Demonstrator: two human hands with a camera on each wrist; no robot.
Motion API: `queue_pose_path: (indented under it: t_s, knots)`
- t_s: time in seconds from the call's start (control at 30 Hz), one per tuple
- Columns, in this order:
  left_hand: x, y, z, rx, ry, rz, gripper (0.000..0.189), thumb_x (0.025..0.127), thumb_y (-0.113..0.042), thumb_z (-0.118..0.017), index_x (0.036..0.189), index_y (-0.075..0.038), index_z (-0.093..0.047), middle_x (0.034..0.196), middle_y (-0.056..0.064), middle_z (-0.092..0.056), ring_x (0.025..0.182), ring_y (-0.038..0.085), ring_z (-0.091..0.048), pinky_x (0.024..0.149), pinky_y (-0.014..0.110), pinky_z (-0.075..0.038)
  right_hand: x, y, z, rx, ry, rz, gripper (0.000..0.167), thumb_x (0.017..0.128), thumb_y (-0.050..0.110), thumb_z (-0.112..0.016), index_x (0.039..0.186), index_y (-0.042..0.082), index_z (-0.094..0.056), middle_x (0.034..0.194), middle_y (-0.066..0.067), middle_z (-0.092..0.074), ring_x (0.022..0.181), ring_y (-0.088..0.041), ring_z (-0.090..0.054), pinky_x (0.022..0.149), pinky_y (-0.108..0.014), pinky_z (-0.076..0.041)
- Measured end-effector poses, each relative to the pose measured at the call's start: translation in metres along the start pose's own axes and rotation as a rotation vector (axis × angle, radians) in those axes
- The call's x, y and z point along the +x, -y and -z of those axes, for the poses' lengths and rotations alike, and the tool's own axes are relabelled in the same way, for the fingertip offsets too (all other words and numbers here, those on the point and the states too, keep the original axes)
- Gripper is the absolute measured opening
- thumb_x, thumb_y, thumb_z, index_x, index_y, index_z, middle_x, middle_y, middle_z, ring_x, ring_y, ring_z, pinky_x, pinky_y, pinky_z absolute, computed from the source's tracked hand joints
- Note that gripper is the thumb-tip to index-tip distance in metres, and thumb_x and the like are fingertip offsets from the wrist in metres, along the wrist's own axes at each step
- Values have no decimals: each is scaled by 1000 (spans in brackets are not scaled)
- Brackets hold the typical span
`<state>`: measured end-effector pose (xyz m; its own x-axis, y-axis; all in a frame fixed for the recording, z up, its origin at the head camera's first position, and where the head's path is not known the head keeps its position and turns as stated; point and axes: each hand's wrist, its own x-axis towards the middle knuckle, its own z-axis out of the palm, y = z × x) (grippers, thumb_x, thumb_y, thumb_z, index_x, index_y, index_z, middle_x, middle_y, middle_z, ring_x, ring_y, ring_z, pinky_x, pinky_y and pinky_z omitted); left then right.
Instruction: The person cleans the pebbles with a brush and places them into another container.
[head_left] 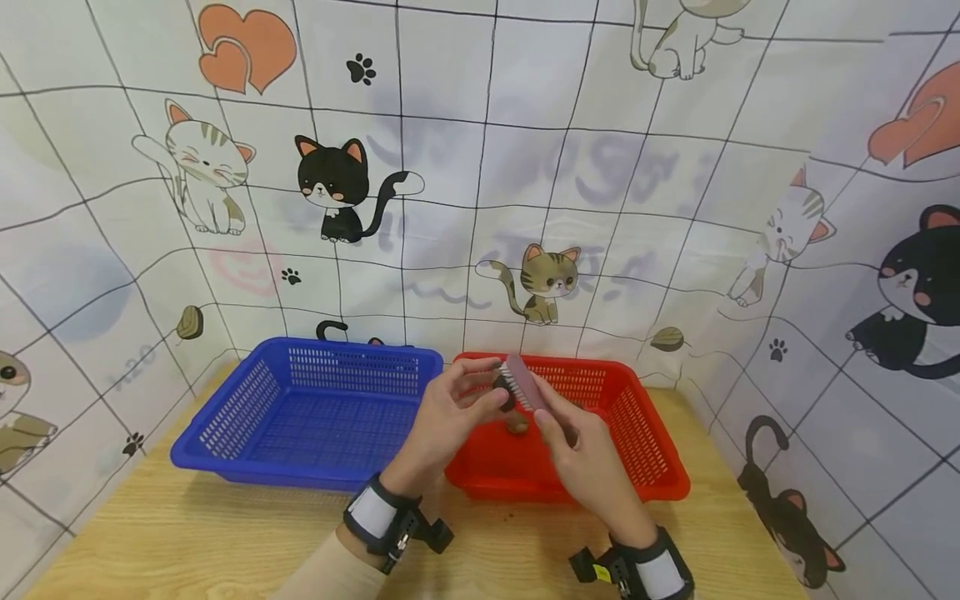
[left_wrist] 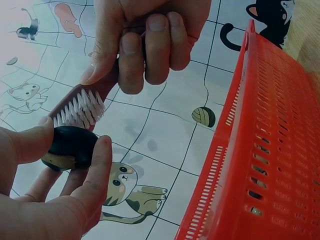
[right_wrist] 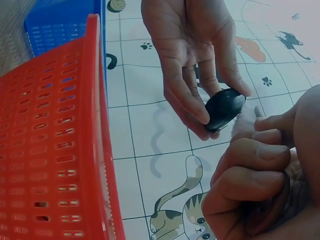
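Note:
Between the thumb and fingertips of my left hand (head_left: 450, 408) is a dark, glossy oval shell, apparently a clam (left_wrist: 75, 145), with a tan patch on its underside. My right hand (head_left: 588, 450) grips a scrub brush (head_left: 529, 385) by its mauve back, fingers curled round it. The brush's white bristles (left_wrist: 80, 111) face the clam and meet its edge in the left wrist view. In the right wrist view the clam's black side (right_wrist: 225, 107) shows, while much of the brush is hidden by my right hand. Both hands are above the red basket (head_left: 663, 446).
Inside the red basket lies a small brownish lump (head_left: 516, 423), partly hidden by the hands. To its left stands a blue basket (head_left: 322, 425) with slotted walls. Both sit on a wooden table (head_left: 247, 533), with a cat-patterned sheet (head_left: 442, 167) behind and at the sides.

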<state>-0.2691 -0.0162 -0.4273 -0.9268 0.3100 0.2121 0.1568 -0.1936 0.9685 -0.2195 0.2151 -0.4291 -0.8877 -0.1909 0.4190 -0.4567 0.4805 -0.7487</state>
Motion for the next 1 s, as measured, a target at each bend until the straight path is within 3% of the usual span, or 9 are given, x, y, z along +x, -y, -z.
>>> queue_pose_path:
  t_s: [0.1, 0.27, 0.47, 0.53, 0.7, 0.93, 1.0]
  knots:
    - [1, 0, 0, -23, -7, 1, 56, 109, -21, -85, 161, -17, -64, 159, 16, -71, 139, 34, -79, 106, 40, -72, -1, 0, 1, -4, 10, -20, 58, 119, 21, -69, 175, 16, -55, 91, -9, -56, 74, -11, -56, 61, -24, -50]
    - [3, 0, 2, -40, -19, -11, 57, 110, -18, -84, 163, -13, -62, 160, 20, -70, 138, 36, -79, 104, 41, -72, 1, 4, 4, -16, 24, -27, 57, 119, 23, -69, 174, 18, -56, 95, -7, -60, 76, -11, -58, 62, -25, -51]
    - [4, 1, 6, -54, -24, -9, 59, 111, -16, -83, 165, -10, -59, 161, 23, -68, 138, 38, -80, 103, 41, -72, 2, 4, 5, -38, 38, -34, 57, 118, 22, -70, 174, 19, -57, 87, -5, -56, 69, -10, -54, 58, -24, -46]
    - [4, 2, 6, -64, -26, -3, 58, 110, -16, -83, 164, -11, -60, 161, 23, -68, 138, 37, -80, 103, 40, -72, 1, 3, 6, -38, 36, -36, 58, 118, 21, -70, 174, 19, -57, 95, -8, -63, 72, -12, -56, 60, -24, -48]
    - [4, 1, 6, -104, -34, 7, 57, 111, -13, -82, 163, -9, -60, 161, 22, -69, 137, 34, -80, 103, 42, -72, -2, 2, 7, -40, 9, -58, 58, 118, 18, -70, 174, 18, -57, 135, -16, -76, 90, -23, -67, 71, -25, -55]
    - [4, 0, 7, -106, -45, 18, 61, 110, -12, -83, 165, -7, -58, 165, 23, -66, 137, 34, -80, 108, 51, -69, -5, 6, 5, -7, -66, -33, 56, 118, 12, -68, 173, 13, -57, 133, -18, -79, 98, -21, -73, 79, -23, -62]
    - [4, 0, 7, -99, -39, 18, 62, 110, -14, -83, 166, -7, -57, 165, 23, -66, 138, 34, -79, 108, 49, -70, -5, 7, 2, 2, -72, -5, 56, 118, 13, -68, 173, 14, -57, 123, -16, -79, 92, -19, -72, 75, -23, -61]
